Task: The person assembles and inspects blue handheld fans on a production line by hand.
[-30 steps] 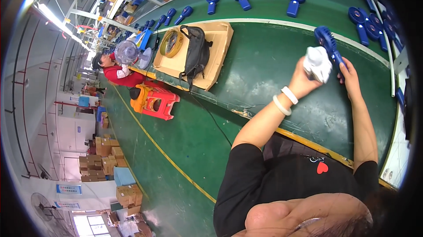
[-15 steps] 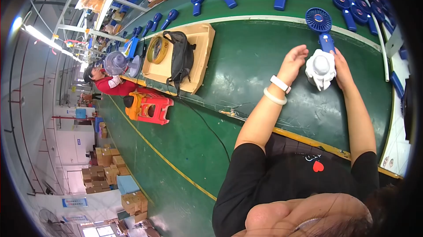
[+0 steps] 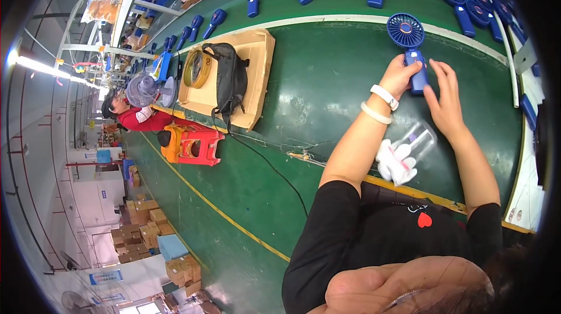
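Fan (image 3: 408,42) gripped in my left hand (image 3: 399,78)
Over the counter (image 3: 327,86), its long axis points away from me, slightly left, head (image 3: 405,30) farthest; my right hand (image 3: 447,106), fingers spread, is beside the handle (image 3: 418,84).

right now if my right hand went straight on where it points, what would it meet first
Your right hand would likely meet the held fan's head first, though depth is unclear.

Blue handheld fan (image 3: 407,38), green tabletop (image 3: 327,74), black bag (image 3: 231,79)
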